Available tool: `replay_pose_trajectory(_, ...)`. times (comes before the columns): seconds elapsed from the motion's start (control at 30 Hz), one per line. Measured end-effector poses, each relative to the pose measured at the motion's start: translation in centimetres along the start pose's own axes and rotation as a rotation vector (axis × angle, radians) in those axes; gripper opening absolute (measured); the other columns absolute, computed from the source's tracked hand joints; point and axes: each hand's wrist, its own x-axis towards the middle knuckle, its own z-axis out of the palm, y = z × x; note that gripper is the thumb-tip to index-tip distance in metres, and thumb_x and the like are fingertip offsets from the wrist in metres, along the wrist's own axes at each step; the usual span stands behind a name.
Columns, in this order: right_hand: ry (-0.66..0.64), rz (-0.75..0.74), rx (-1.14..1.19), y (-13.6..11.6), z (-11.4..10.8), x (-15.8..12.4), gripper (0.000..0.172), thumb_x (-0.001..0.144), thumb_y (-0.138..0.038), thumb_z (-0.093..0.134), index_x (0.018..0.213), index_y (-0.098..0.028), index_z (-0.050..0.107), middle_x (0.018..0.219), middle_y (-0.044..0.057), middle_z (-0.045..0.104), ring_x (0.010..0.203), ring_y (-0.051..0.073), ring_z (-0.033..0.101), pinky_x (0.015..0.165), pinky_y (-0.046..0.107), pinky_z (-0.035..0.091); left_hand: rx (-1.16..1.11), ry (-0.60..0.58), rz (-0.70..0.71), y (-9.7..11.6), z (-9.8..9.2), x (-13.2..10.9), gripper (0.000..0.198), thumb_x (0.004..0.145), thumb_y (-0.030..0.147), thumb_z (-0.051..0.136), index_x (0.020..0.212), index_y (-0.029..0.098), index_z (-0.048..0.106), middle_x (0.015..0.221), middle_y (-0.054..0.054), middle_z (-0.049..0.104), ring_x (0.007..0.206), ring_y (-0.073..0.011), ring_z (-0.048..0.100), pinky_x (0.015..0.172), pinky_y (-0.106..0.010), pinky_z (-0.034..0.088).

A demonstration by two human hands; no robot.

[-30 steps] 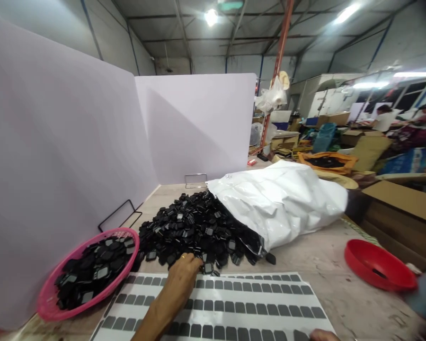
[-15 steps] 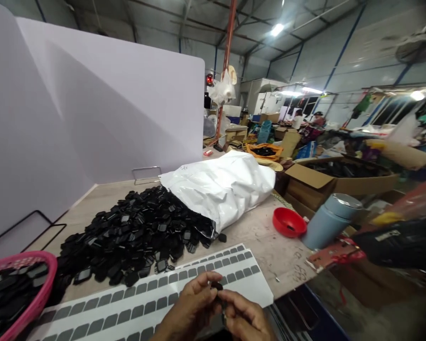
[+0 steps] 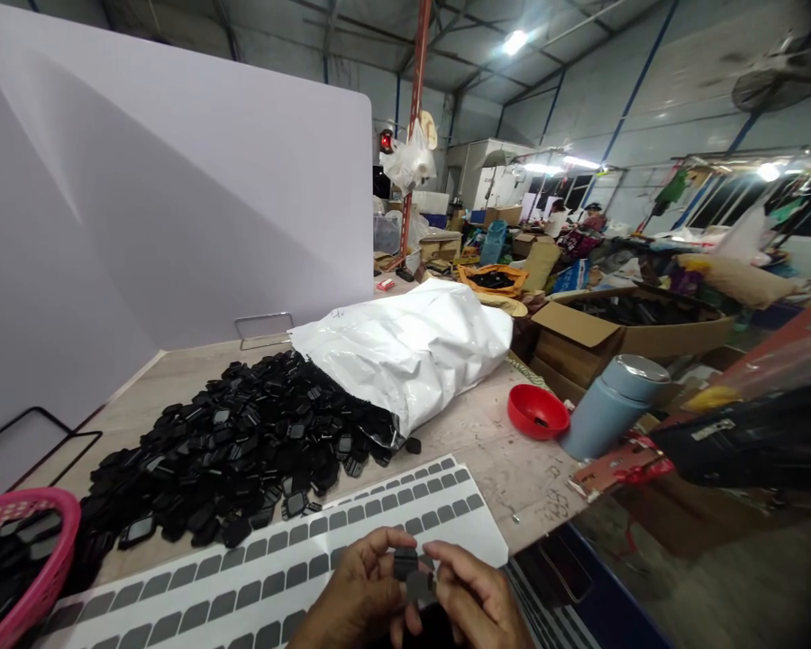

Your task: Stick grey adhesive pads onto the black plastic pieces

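Note:
My left hand (image 3: 369, 586) pinches a small black square case (image 3: 405, 563), tilted, near the bottom centre. Close by on the right, the fingers of my right hand (image 3: 477, 599) are at a grey rounded-square sticker (image 3: 419, 588), which overlaps the case's lower side. Whether the sticker touches the case I cannot tell. Beneath both hands lies a white sheet (image 3: 496, 532) with rows of grey rounded-square stickers. Beyond it spreads a big heap of similar black cases (image 3: 243, 442), some showing a grey face.
A white plastic bag (image 3: 412, 351) lies behind the heap, its mouth towards it. To the left stands a pink basket (image 3: 71, 541) of black pieces. On the right are a red bowl (image 3: 537, 415), a blue flask (image 3: 608, 415) and an open cardboard box (image 3: 581, 361).
My fingers have opened up around the case, and it and the grey sticker show more clearly now. My right hand's fingertips have shifted slightly right. The whole view has moved a little.

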Motion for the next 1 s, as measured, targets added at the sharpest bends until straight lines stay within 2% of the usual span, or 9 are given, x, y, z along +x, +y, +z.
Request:
replay_pose_trajectory(0.1, 0.17, -0.301, -0.217, 0.1, 0.2, 0.1, 0.029, 0.09, -0.038, 0.047, 0.104, -0.022, 0.068, 0.078, 0.004, 0.065, 0.07, 0.017, 0.062, 0.065, 0.025, 0.048, -0.013, -0.02, 0.01, 0.1, 0.4, -0.1, 0.044, 0.061, 0.022, 0.08, 0.097, 0.016, 0.056, 0.061, -0.003, 0.069, 0.041, -0.0108, 0.058, 0.038, -0.015, 0.037)
replay_pose_trajectory(0.17, 0.207, -0.426, -0.335, 0.1, 0.3, 0.2, 0.025, 0.093, -0.032, 0.044, 0.103, -0.023, 0.066, 0.077, 0.003, 0.065, 0.069, 0.016, 0.063, 0.064, 0.024, 0.047, -0.024, -0.019, -0.001, 0.1, 0.5, -0.1, 0.043, 0.061, 0.021, 0.08, 0.096, 0.017, 0.056, 0.062, -0.002, 0.069, 0.043, -0.0111, 0.059, 0.038, -0.015, 0.038)
replay_pose_trajectory(0.23, 0.204, -0.475, -0.418, 0.2, 0.5, 0.3, 0.025, 0.094, -0.028, 0.041, 0.102, -0.022, 0.064, 0.076, 0.003, 0.063, 0.065, 0.015, 0.062, 0.059, 0.022, 0.046, -0.028, -0.006, -0.002, 0.2, 0.6, -0.1, 0.042, 0.062, 0.019, 0.079, 0.097, 0.017, 0.057, 0.063, -0.002, 0.068, 0.044, -0.0113, 0.06, 0.039, -0.015, 0.039)
replay_pose_trajectory(0.4, 0.184, -0.495, -0.523, 0.4, 0.7, 0.4, 0.027, 0.096, -0.028, 0.035, 0.095, -0.022, 0.061, 0.071, 0.002, 0.06, 0.061, 0.016, 0.061, 0.056, 0.023, 0.044, -0.019, 0.019, -0.02, 0.3, 0.8, -0.2, 0.042, 0.06, 0.017, 0.078, 0.097, 0.016, 0.057, 0.061, -0.002, 0.067, 0.047, -0.0123, 0.06, 0.04, -0.016, 0.039)
replay_pose_trajectory(0.83, 0.148, -0.528, -0.627, 1.5, 0.6, 0.4, 0.028, 0.096, -0.022, 0.033, 0.102, -0.021, 0.06, 0.074, 0.003, 0.059, 0.062, 0.015, 0.06, 0.057, 0.023, 0.044, 0.009, -0.003, -0.02, 0.1, 0.6, 0.3, 0.042, 0.061, 0.018, 0.075, 0.098, 0.015, 0.056, 0.056, -0.004, 0.068, 0.042, -0.0097, 0.055, 0.042, -0.016, 0.038)
replay_pose_trajectory(0.93, 0.11, -0.516, -0.666, 1.2, 0.2, 0.4, 0.028, 0.095, -0.022, 0.032, 0.095, -0.02, 0.06, 0.074, 0.004, 0.059, 0.062, 0.015, 0.06, 0.058, 0.023, 0.045, 0.018, 0.001, -0.025, 0.2, 0.6, 0.4, 0.047, 0.057, 0.022, 0.082, 0.095, 0.015, 0.056, 0.06, -0.004, 0.069, 0.045, -0.0113, 0.058, 0.041, -0.016, 0.039)
replay_pose_trajectory(1.0, 0.081, -0.508, -0.684, 0.8, 0.0, 0.4, 0.027, 0.094, -0.021, 0.033, 0.092, -0.02, 0.06, 0.074, 0.004, 0.059, 0.064, 0.015, 0.06, 0.059, 0.023, 0.045, 0.032, 0.013, -0.019, 0.1, 0.6, 0.6, 0.05, 0.055, 0.031, 0.085, 0.093, 0.015, 0.056, 0.064, -0.004, 0.069, 0.047, -0.0126, 0.06, 0.039, -0.016, 0.04)
